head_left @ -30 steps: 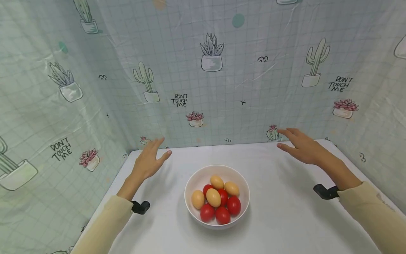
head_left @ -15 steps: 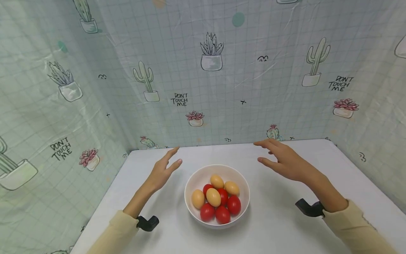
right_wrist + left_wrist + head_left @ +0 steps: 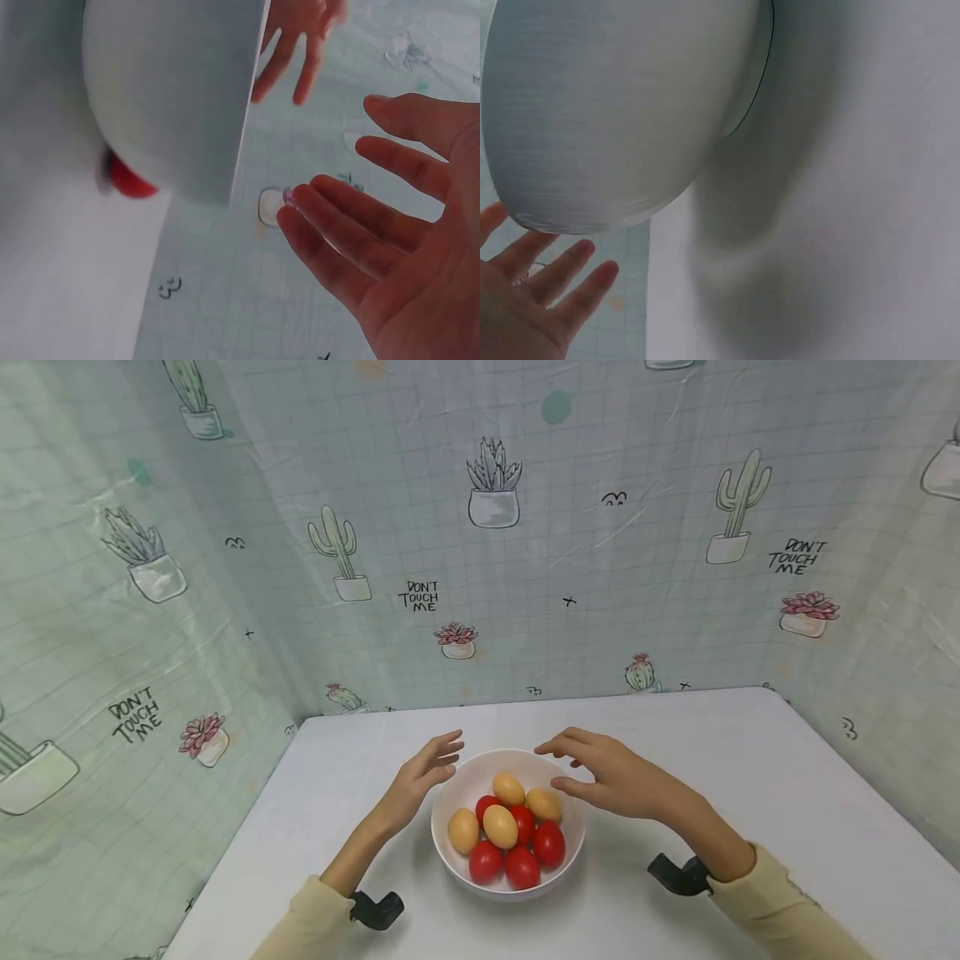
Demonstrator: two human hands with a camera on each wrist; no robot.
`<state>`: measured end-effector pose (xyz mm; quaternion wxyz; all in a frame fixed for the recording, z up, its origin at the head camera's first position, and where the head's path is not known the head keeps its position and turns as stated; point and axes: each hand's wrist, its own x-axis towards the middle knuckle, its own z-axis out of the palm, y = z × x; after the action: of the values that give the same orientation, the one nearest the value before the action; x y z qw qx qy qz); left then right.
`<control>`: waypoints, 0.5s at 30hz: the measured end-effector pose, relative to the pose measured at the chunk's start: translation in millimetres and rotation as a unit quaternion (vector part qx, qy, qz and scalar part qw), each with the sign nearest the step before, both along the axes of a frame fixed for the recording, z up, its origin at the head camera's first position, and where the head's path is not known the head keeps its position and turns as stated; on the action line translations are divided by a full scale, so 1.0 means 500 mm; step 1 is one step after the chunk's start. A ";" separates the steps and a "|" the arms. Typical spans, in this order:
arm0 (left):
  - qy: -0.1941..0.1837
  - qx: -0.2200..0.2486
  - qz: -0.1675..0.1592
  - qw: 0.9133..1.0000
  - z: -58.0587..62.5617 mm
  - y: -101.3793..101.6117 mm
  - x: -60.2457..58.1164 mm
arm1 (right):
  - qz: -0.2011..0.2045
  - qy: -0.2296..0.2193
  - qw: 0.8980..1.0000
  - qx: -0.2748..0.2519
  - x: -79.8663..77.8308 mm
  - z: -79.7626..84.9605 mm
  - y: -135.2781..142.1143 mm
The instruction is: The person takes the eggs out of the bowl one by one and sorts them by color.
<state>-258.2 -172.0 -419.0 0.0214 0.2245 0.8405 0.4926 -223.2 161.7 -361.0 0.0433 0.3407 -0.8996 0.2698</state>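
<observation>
A white bowl (image 3: 442, 852) stands on the table, holding several tan egg-shaped pieces (image 3: 500, 827) and several glossy red rounded pieces (image 3: 522, 867). My left hand (image 3: 411, 781) hovers by the bowl's left rim, fingers loosely bent, gripping nothing. Across from it, my right hand (image 3: 611, 777) hangs over the far right rim, thumb and fingers spread apart. Seen from the left wrist, the bowl's outer wall (image 3: 607, 112) fills much of the view above the fingers. The right wrist view shows a gap between the bowl (image 3: 172, 97) and the right fingers.
The bowl rests on a white table (image 3: 675, 735). Cloth printed with cacti (image 3: 493, 485) rises behind and at both sides. In the right wrist view a red rounded thing (image 3: 131, 178) shows at the table beyond the bowl, partly hidden by it.
Both hands have moved inward and nearer to me, from wide apart to the two sides of the bowl. The bowl and its contents stay put; the head view has shifted slightly.
</observation>
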 end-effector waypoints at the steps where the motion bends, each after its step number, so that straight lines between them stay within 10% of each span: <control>1: -0.009 0.007 -0.002 1.000 -0.006 0.003 0.000 | 0.008 -0.006 1.000 0.002 0.001 -0.001 -0.008; 15: -0.108 0.092 -0.005 0.990 -0.049 0.028 -0.007 | 0.058 -0.055 0.997 0.000 -0.003 0.002 -0.071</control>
<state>-261.9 -157.9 -443.2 0.0935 0.1750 0.7831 0.5893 -224.6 126.1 -359.9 -0.0221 0.3770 -0.8792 0.2906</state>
